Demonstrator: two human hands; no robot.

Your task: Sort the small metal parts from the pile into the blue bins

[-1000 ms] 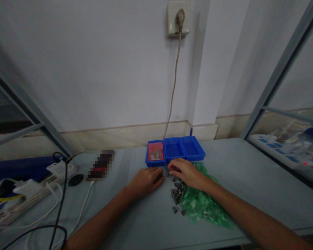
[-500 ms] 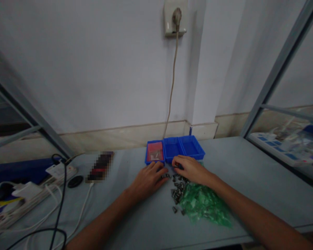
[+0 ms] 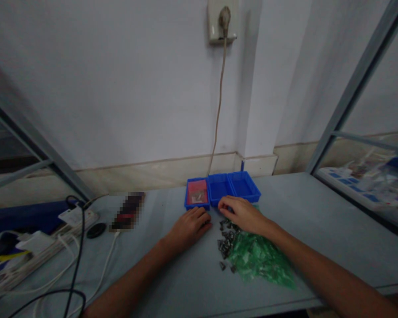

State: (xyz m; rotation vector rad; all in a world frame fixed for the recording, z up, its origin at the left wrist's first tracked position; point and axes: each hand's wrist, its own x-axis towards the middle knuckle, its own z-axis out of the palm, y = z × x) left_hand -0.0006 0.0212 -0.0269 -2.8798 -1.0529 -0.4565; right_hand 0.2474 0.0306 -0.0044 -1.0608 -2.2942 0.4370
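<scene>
My left hand (image 3: 193,224) rests on the table just in front of the blue bins, its fingers curled in; what they hold, if anything, is hidden. Thumb and fingers drawn together, my right hand (image 3: 240,213) hovers by the front of the middle blue bin (image 3: 220,187); any piece in its grip is too small to make out. Below it lies a loose heap of small dark tapered metal pieces (image 3: 226,245). These spill out beside a crumpled green plastic bag (image 3: 263,260), under my right forearm.
The left blue bin (image 3: 186,198) contains a red sheet and a small clear packet. Another blue bin (image 3: 245,187) stands at right. A phone (image 3: 128,212) on a white cable, a black round lid (image 3: 96,230) and a power strip (image 3: 23,265) with cords occupy the left side.
The few metal pieces beside my left fingertips are no longer visible there, and that hand has drawn slightly back from the left bin. My right hand's fingers have closed a little more.
</scene>
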